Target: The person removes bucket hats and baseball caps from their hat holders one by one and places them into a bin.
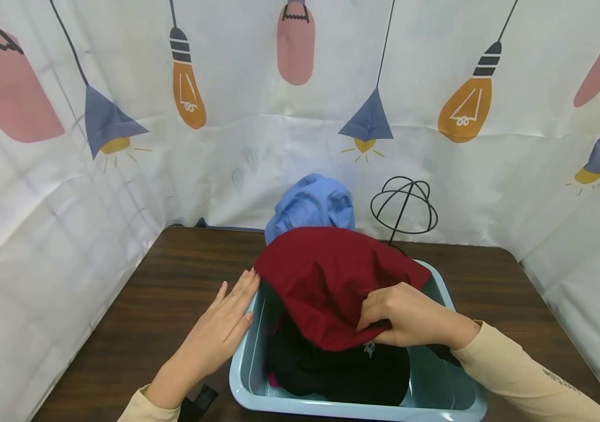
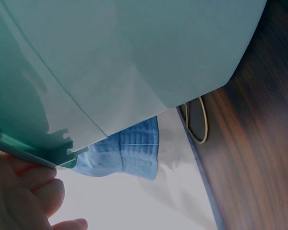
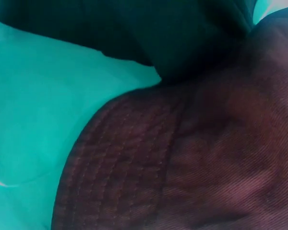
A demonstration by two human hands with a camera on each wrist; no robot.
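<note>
Head view: my right hand (image 1: pixel 411 316) pinches the red hat's (image 1: pixel 326 275) edge above the black cap (image 1: pixel 342 372) in the tub (image 1: pixel 331 409); my left fingers (image 1: pixel 237 302) lie straight along its side. Left wrist: blue hat (image 2: pixel 134 147) beyond! Right wrist: stitched brim (image 3: pixel 120 167), close up.

Bright head view, dimmer and softer wrist views.

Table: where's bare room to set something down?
Bare table: between left curtain and left hand; right of the tub, beyond the right sleeve. Crowded: directly behind the tub (blue hat, wire stand), under the red hat (black hat).
</note>
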